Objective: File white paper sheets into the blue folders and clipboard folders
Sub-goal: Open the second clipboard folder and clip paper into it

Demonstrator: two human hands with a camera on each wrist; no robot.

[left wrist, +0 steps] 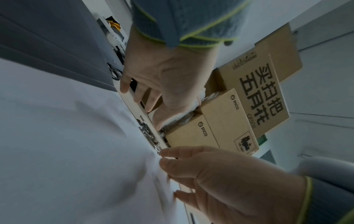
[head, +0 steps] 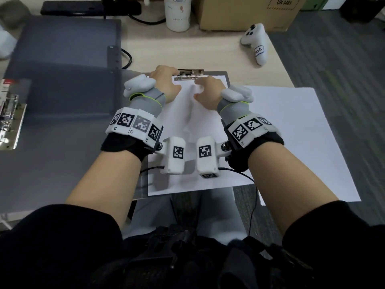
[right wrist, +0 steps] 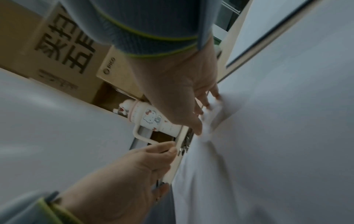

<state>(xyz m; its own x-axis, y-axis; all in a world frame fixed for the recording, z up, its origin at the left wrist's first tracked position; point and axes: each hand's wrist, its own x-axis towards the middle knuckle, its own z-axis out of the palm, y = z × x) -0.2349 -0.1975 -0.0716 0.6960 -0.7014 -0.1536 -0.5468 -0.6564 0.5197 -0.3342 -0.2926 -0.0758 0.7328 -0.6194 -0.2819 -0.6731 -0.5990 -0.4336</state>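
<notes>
Here the desk (head: 208, 51) carries everything, and a big grey open folder (head: 62, 80) takes up its left side, a metal binder clasp (head: 10, 119) showing at its far left edge. A clipboard (head: 226, 75) lies at the near middle edge of the desk with a white sheet (head: 187, 122) on it, and a second loose sheet (head: 302, 132) lies just to its right, overhanging the near right corner.

The left hand (head: 164, 80) grips the left end of the metal clip (head: 190, 74) at the clipboard's top, fingers curled over it. The right hand (head: 207, 88) pinches the sheet's top edge just under the clip, and the paper puckers there.

By my reading, the sheet is being fed under the clip and is not yet flat or clamped; the loose sheet remains to be filed.

Room looks tight at the top, where a mug (head: 178, 13) and a cardboard box (head: 245, 11) stand along the far edge of the desk; a white controller (head: 255, 42) lies near the far right corner.
</notes>
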